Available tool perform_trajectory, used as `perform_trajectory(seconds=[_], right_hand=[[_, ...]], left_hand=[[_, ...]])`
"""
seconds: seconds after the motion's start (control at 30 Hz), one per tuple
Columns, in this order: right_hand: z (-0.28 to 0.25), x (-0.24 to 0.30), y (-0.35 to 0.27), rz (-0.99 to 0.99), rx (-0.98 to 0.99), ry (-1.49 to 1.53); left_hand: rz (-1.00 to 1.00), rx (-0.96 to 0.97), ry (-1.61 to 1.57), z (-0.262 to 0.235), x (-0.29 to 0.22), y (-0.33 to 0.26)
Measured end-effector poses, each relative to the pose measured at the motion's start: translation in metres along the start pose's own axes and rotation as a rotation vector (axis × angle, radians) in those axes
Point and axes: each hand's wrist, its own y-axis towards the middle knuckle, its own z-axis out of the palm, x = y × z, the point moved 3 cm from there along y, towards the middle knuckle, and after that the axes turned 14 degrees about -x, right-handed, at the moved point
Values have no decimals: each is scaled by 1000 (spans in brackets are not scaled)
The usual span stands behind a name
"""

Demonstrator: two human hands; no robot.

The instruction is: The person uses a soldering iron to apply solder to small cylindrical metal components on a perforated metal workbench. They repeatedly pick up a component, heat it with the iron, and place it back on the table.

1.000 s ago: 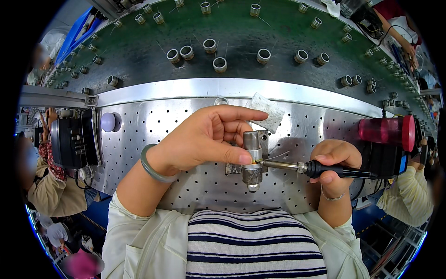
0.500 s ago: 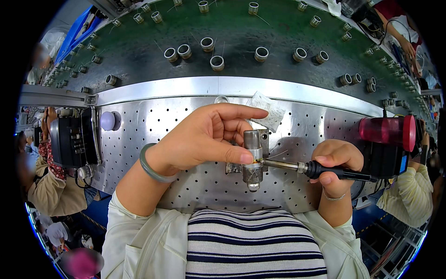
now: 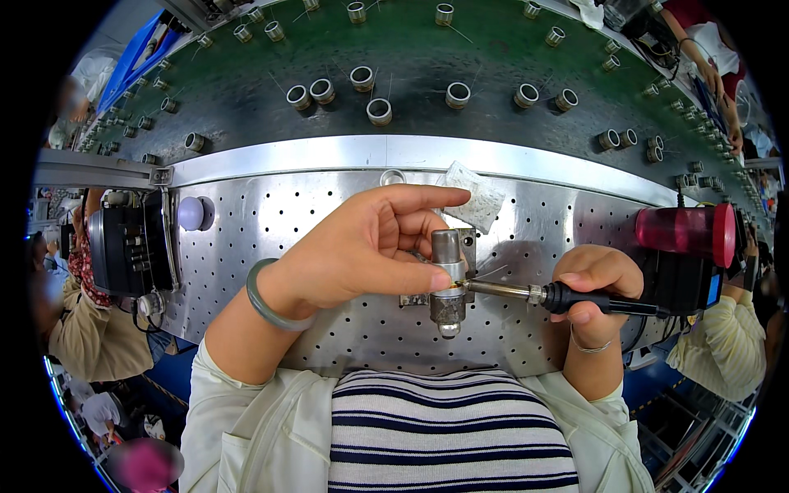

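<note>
Metal cylinder [image 3: 448, 279] stands upright in a small fixture at the middle of the perforated steel bench [image 3: 329, 238]; I take it as my landmark. Left hand [image 3: 362, 251] comes in from the cylinder's left, thumb and a bent finger pinched closed on its side, index finger stretched out above its top, not gripping. Right hand [image 3: 596, 287] sits to the cylinder's right, fist fully closed around the black handle of a soldering iron [image 3: 567, 297]; the iron's metal shaft runs leftward and its tip touches the cylinder just beside my left thumb. White pad [image 3: 470, 195] lies just behind the cylinder; red-capped unit [image 3: 686, 234] well to its right. Green belt [image 3: 460, 57] with metal rings runs beyond the bench. Risk, as I judge it: tip and thumb are nearly touching, so a small slip of the iron could burn the thumb; a sideways push could tilt the cylinder in its fixture.
</note>
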Motion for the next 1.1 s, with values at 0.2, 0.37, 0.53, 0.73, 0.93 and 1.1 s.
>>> perform_trajectory(seconds=[0.2,0.37,0.53,0.73,0.93,1.1], right_hand=[[0,1,1,6,15,-17],[1,7,6,0,-171,48],[-6,2,4,-7,-265,-16],[-6,8,5,40,-292,-23],[-8,3,5,71,-268,-22],[-12,1,6,83,-303,-63]], left_hand=[[8,4,-51,2,2,1],[8,106,-120,-8,4,2],[320,-178,-32,-39,-34,4],[1079,-1125,1098,-186,-125,-1],[725,-1444,1557,-291,-150,-2],[1005,-1055,1443,-210,-133,3]])
